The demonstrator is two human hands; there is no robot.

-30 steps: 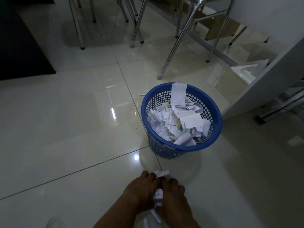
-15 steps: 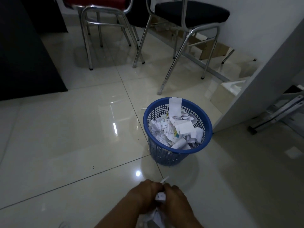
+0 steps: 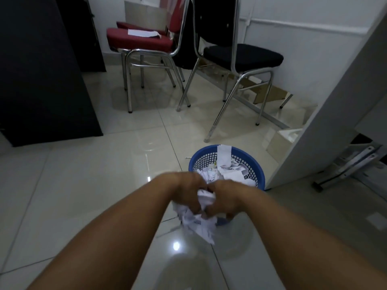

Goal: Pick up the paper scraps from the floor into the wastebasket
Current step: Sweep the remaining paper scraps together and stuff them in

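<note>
the floor [image 3: 88,185] is glossy pale tile with thin dark joints, and a small bright spot of light reflects in it near the bottom. a dark cabinet [image 3: 41,76] stands at the left. two red chairs [image 3: 140,39] with chrome legs are stacked at the back, with a sheet of paper [image 3: 144,33] lying on the top seat. just to their right stands a black chair [image 3: 243,55] on chrome legs. behind them rises a white wall [image 3: 303,42], with brown cardboard [image 3: 270,94] along its foot. a white panel [image 3: 335,122] slants up at the right.
</note>
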